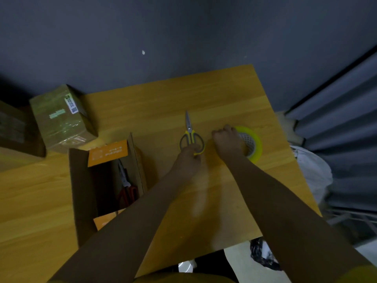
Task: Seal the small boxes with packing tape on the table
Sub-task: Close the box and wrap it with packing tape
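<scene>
**Both hands on the tools, boxes waiting at my left**

From the head camera, looking down: my left hand sits at the handles of the yellow scissors, fingers curled at the lower edge of the loops. I judge it a grip on the handle, though the fingertips are hidden under the knuckles. The scissors lie flat on the table, long axis running away from me, closed blades pointing at the far wall, handles toward me, so they are easy to pick up without turning them.

My right hand rests on the near-left side of the tape roll, fingers curled over its rim. The roll lies flat on its side, hole facing up, just right of the scissors, not touching them. I cannot see a loose tape end.

The open box stands near my left forearm, flaps up, its long axis running away from me; the opening faces up, and red-handled scissors lie inside beside an orange insert. It still needs closing before tape goes on. Beyond it, at the far left edge, a taped box sits tilted, already wrapped and shiny, labelled end towards the wall. A darker box lies left of that.

My guess: tools first, then the open box.
</scene>
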Tool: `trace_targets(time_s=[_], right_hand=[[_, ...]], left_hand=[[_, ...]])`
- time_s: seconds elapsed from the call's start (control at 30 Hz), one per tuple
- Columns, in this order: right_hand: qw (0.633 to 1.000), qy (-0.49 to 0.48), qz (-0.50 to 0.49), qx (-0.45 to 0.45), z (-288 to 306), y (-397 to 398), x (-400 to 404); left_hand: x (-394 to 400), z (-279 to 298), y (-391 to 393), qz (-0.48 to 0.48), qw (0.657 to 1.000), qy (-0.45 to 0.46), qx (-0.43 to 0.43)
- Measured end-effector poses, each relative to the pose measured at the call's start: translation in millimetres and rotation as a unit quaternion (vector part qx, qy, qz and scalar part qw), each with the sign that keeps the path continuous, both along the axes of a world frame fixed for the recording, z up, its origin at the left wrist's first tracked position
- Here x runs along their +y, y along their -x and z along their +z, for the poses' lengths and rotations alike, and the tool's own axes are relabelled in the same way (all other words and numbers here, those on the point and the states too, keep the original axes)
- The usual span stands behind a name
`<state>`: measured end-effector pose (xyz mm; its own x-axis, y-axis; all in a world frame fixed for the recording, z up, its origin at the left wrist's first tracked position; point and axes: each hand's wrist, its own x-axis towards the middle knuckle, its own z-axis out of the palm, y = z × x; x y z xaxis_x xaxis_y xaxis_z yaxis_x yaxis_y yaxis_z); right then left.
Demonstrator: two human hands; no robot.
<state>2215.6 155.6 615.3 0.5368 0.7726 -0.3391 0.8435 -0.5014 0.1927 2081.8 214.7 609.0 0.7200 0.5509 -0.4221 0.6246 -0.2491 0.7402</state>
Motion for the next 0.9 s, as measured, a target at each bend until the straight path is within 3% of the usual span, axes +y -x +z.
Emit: trace_targets(time_s=[0.07, 0.13, 0.23, 0.37, 0.5, 0.6, 0.7, 0.77, 0.9], right_hand=[[0.999, -0.035, 0.011, 0.029, -0.1, 1.2, -10.6], [0.988, -0.142, 0.004, 0.065, -2.1, 2.4, -27.4], [0.925, -0.355, -0.019, 0.13, 3.3, 6.7, -59.9], [0.85, -0.464, -0.091, 0.233, 22.6, 15.9, -98.4], [0.8, -0.513, -0.177, 0.256, 30.0, 17.1, -113.8], [0.784, -0.521, -0.196, 0.275, 37.8, 14.9, -116.5], [0.795, -0.485, -0.185, 0.313, 39.5, 14.4, -119.7], [0.779, -0.445, -0.223, 0.38, 34.0, 21.5, -123.9], [0.763, -0.39, -0.301, 0.418, 27.8, 22.8, -131.1]], left_hand=[[-2.9, 2.1, -3.8, -0.025, 1.0, -0.015, -0.006], [-5.2, 5.2, -9.6, -0.047, 0.998, -0.035, -0.016], [-13.9, 16.8, -18.4, -0.104, 0.991, -0.059, -0.053], [-31.2, 25.9, -27.1, -0.158, 0.977, -0.05, -0.137], [-50.6, 29.2, -30.6, -0.139, 0.968, -0.144, -0.15], [-53.2, 35.9, -38.3, -0.095, 0.973, -0.137, -0.16], [-50.2, 41.0, -46.7, -0.121, 0.965, -0.169, -0.158], [-48.8, 43.4, -51.6, -0.14, 0.959, -0.198, -0.149], [-46.8, 37.0, -51.6, -0.138, 0.959, -0.202, -0.144]])
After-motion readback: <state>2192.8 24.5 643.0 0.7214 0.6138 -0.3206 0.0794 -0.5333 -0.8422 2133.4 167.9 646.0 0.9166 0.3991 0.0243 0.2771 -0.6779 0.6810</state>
